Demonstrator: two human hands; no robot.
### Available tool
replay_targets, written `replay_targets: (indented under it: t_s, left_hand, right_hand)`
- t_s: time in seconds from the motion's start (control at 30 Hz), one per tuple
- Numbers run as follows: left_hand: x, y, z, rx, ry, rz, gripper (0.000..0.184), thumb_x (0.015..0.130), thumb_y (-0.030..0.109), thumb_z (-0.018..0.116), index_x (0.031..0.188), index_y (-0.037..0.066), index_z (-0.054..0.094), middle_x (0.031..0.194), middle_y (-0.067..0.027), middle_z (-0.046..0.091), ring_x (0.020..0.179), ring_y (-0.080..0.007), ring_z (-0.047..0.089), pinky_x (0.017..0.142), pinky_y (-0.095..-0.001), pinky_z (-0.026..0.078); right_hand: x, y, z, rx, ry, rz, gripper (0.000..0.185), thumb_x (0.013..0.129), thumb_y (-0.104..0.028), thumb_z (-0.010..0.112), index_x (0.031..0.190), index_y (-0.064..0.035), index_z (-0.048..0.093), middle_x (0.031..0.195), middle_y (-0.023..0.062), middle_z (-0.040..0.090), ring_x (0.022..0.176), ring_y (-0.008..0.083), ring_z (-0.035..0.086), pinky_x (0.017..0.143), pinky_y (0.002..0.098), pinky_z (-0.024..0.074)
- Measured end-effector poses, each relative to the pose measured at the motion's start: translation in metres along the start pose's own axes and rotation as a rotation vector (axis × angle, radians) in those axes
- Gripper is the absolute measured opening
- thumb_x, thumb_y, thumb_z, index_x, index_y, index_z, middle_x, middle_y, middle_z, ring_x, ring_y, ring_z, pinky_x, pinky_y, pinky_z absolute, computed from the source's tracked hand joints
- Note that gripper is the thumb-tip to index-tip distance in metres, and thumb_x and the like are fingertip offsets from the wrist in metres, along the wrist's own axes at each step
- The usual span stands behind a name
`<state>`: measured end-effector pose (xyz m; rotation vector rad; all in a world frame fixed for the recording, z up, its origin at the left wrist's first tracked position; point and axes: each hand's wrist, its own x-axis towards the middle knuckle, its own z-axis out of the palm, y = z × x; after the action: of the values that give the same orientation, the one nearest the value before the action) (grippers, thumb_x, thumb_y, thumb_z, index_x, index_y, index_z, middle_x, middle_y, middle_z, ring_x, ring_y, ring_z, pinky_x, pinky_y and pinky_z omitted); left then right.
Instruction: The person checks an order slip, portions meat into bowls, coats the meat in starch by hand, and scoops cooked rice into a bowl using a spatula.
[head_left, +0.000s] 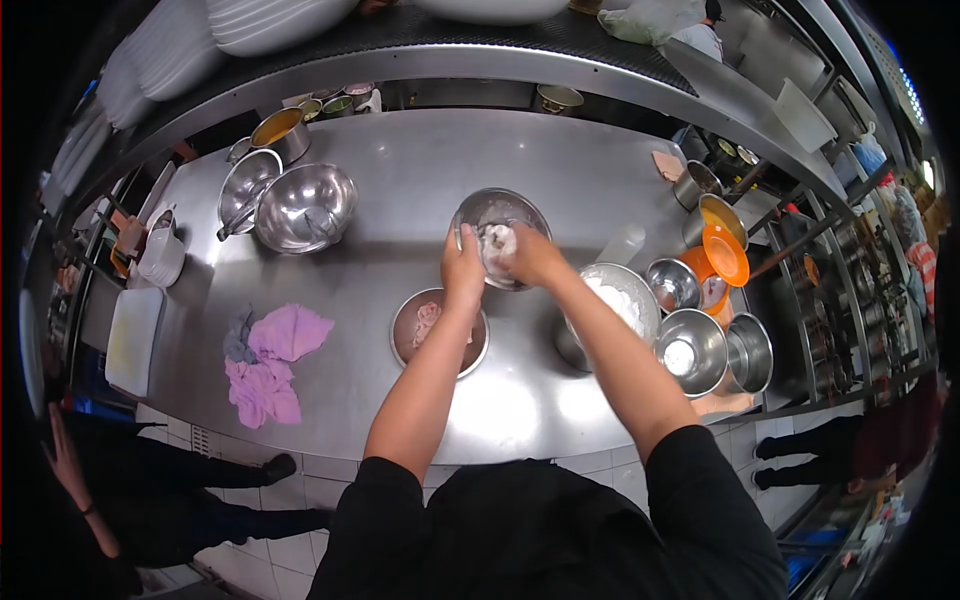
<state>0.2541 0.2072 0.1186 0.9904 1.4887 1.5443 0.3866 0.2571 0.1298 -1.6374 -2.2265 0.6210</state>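
Both my hands are at a metal bowl [515, 200] in the middle of the steel table. My left hand [462, 265] is closed around its left rim, the thumb on the inner side. Inside the bowl, my right hand [530, 258] has its fingers curled on a white-floured piece of meat [497, 238]; they partly hide it. Nearer to me, below my left forearm, sits a second metal bowl [400, 350] with raw pinkish meat [427, 318] in it. A deep metal pot [575, 345] holding white flour [620, 300] stands beside my right forearm.
Steel bowls [305, 205] stand at the back left. Pink cloths [290, 332] and a white cutting board [135, 340] lie at left. At right are more metal bowls [692, 350], an orange bowl [725, 255] and a clear bottle [625, 243]. A shelf [400, 62] overhangs the back; people stand at both sides.
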Motion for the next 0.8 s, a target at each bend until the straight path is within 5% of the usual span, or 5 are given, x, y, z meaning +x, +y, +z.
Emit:
replay_targets:
  t_s: [0.17,0.3,0.4,0.5,0.8]
  left_hand:
    - [-0.013,-0.012,0.017,0.026,-0.042,-0.034,0.057,0.101,0.041,0.039,0.143,0.003,0.038,0.13,-0.0247,0.055,0.124,-0.0344,0.051,0.104,-0.0378,0.037]
    - [0.013,-0.039,0.004,-0.071,-0.256,-0.279,0.046,0.101,0.044,0.038,0.135,0.012,0.04,0.115,-0.0156,0.06,0.095,-0.0285,0.066,0.062,-0.0464,0.06]
    - [0.011,-0.034,-0.008,-0.215,-0.33,-0.407,0.047,0.101,0.045,0.037,0.134,0.011,0.04,0.119,-0.015,0.059,0.097,-0.0293,0.066,0.064,-0.0475,0.06]
    - [0.018,-0.042,-0.014,-0.272,-0.342,-0.376,0.048,0.102,0.045,0.036,0.135,0.011,0.038,0.12,-0.0142,0.058,0.099,-0.029,0.065,0.065,-0.0488,0.06]
    - [0.01,-0.033,-0.003,-0.08,-0.341,-0.12,0.046,0.103,0.037,0.041,0.129,0.0,0.051,0.115,-0.0128,0.061,0.101,-0.0197,0.059,0.085,-0.0316,0.047]
  right_hand:
    - [-0.003,0.001,0.018,0.447,0.053,0.253,0.077,0.069,-0.026,0.074,0.134,0.0028,0.046,0.123,0.0282,0.058,0.116,0.0388,0.057,0.096,0.0393,0.0466]
    - [0.018,0.017,0.002,0.357,0.045,0.232,0.075,0.067,-0.019,0.076,0.133,0.0005,0.047,0.122,0.0255,0.059,0.112,0.0356,0.06,0.092,0.0388,0.05]
    - [0.007,-0.008,-0.026,-0.002,0.063,0.082,0.08,0.067,-0.013,0.075,0.14,-0.0034,0.043,0.117,0.0229,0.063,0.105,0.036,0.062,0.095,0.038,0.0477]
    - [0.009,-0.009,-0.06,0.227,-0.439,-0.096,0.067,0.074,-0.025,0.071,0.135,-0.0068,0.052,0.127,0.0179,0.059,0.118,0.032,0.057,0.097,0.0372,0.0459]
    - [-0.01,-0.014,-0.01,0.086,0.02,-0.052,0.041,0.074,-0.022,0.07,0.108,-0.0024,0.061,0.102,0.0202,0.067,0.097,0.0361,0.063,0.087,0.0418,0.0493]
